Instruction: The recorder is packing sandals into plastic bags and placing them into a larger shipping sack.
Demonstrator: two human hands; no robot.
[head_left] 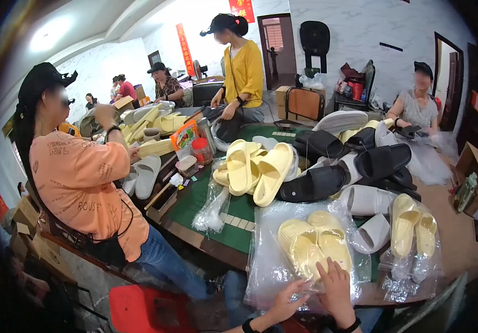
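Observation:
A pair of pale yellow slippers [314, 242] lies in a clear plastic bag [266, 272] at the near edge of the green-topped table [233, 227]. My right hand [336, 286] rests flat on the bag, fingers on the heel of the slippers. My left hand [288, 299] touches the bag's near edge with fingers spread. A second bagged yellow pair [414, 227] lies to the right. Beyond are loose yellow slippers [255, 166], black slippers [328, 177] and white slippers [364, 200].
A person in an orange shirt [80, 188] sits at the left of the table. A person in yellow [241, 72] stands at the far side, another sits at the right [416, 108]. A red stool [144, 308] stands below. Cardboard boxes [472, 177] sit at the right.

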